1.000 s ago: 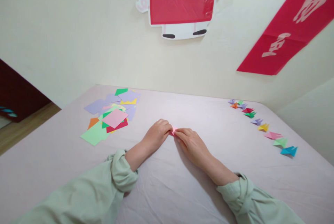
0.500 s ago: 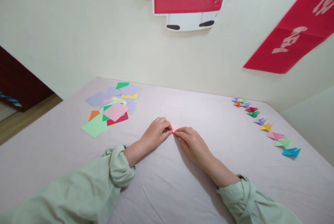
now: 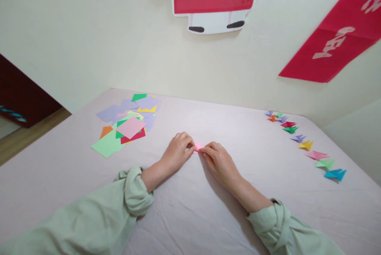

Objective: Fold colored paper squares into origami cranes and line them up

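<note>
A small piece of pink paper [image 3: 198, 146] with a fold in it lies at the middle of the covered table, between my two hands. My left hand [image 3: 179, 146] pinches its left side with thumb and fingertips. On the other side, my right hand [image 3: 219, 161] is closed on the paper's right edge, its fingertips meeting near the fold. The fingers hide much of the paper, so its full shape cannot be made out.
Loose coloured paper sheets [image 3: 131, 127] overlap in a pile at the left. Several folded paper pieces, the nearest a blue one [image 3: 335, 174], form a slanting row at the right. A wall with a red banner [image 3: 327, 45] stands behind the pale tablecloth [image 3: 166, 219].
My hands have drawn very slightly apart, and a little more of the pink paper shows between them. The view has shifted a touch.
</note>
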{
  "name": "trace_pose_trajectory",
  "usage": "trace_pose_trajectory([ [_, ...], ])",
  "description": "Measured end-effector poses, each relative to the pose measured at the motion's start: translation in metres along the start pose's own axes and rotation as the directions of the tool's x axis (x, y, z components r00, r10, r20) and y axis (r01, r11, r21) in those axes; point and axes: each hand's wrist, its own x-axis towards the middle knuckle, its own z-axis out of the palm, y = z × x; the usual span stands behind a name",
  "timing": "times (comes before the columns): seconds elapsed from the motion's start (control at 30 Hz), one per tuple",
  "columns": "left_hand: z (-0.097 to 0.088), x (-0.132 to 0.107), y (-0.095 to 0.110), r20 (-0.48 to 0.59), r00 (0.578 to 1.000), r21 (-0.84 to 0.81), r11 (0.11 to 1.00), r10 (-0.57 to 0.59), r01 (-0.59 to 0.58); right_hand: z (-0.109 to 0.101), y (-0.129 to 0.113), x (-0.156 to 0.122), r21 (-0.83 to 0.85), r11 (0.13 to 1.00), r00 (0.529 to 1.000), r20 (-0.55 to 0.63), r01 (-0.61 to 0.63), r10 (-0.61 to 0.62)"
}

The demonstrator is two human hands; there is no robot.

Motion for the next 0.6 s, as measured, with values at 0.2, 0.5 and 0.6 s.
trace_pose_trajectory([
  [0.2,0.0051,0.0004,-0.0005,-0.015,1.000,0.042,0.999,-0.009,0.009,0.0013,-0.0001,0.0046,0.000,0.998,0.998,-0.027,-0.055,0.055],
  [0.5,0.0052,0.0008,-0.0003,-0.008,1.000,0.070,0.998,0.006,-0.006,0.0028,0.0028,0.0010,0.037,0.999,0.998,-0.049,-0.034,0.036],
  [0.6,0.0054,0.0009,-0.0002,-0.006,1.000,0.065,0.998,0.005,-0.005,0.0035,0.0028,-0.0001,0.078,0.997,0.998,-0.067,-0.014,0.020],
])
